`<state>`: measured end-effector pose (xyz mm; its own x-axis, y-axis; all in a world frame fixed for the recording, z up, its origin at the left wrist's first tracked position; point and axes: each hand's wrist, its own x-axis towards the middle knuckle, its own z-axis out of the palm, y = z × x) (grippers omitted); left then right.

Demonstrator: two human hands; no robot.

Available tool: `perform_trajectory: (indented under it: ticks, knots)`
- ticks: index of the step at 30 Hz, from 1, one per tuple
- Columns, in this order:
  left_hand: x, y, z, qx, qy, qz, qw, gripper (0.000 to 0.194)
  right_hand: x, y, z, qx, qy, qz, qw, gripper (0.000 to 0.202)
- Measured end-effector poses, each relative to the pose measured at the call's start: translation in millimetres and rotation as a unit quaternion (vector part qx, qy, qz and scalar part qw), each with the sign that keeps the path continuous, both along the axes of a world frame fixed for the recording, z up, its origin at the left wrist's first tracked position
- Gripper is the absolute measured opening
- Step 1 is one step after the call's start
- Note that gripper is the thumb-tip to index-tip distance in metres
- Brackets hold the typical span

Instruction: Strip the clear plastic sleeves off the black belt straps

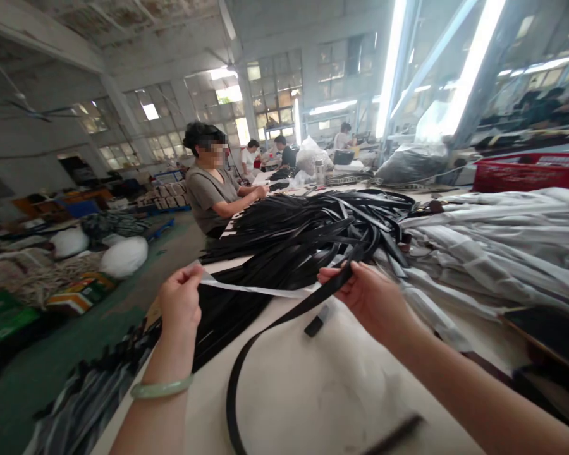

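My left hand [183, 297] pinches the end of a thin white translucent strip [256, 291], held out to the left above the table. The strip stretches across to my right hand [367, 294], which is closed around a black strap [284, 322]. From there the strap curves down in a loop toward the table's front, its lower part blurred. A short black strap end [315, 323] shows below my right hand. Just beyond both hands lies a large heap of black straps [284, 246].
White-wrapped strips [493, 253] are piled on the right, below a red crate [531, 172]. A co-worker [211, 183] stands at the table's far left side. More wrapped straps [95, 392] hang low at the left. Bags and bundles [123, 256] lie on the floor.
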<state>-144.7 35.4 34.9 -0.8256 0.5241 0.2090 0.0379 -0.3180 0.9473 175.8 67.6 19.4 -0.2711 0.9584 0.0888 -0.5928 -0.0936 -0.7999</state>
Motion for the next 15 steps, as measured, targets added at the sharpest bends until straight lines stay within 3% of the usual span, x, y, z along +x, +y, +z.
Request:
perform_trajectory:
  ticks: [5, 8, 12, 15]
  knots:
    - [-24.7, -11.0, 10.7, 0.032, 0.011, 0.115, 0.993, 0.013, 74.1, 40.3, 24.5, 0.019, 0.091, -0.006, 0.996, 0.008]
    - [-34.8, -20.6, 19.3, 0.041, 0.014, 0.194, 0.980, 0.013, 102.3, 52.4, 27.2, 0.050, 0.114, -0.040, 0.991, 0.013]
    - [-47.2, -32.5, 33.4, 0.029, 0.012, 0.252, 0.967, 0.022, 86.0, 54.0, 12.0, 0.057, 0.003, -0.078, 0.995, 0.009]
    - [-41.6, -32.0, 40.0, 0.019, 0.031, 0.232, 0.972, 0.025, 52.3, 43.9, -2.6, 0.046, -0.057, -0.033, 0.997, 0.021]
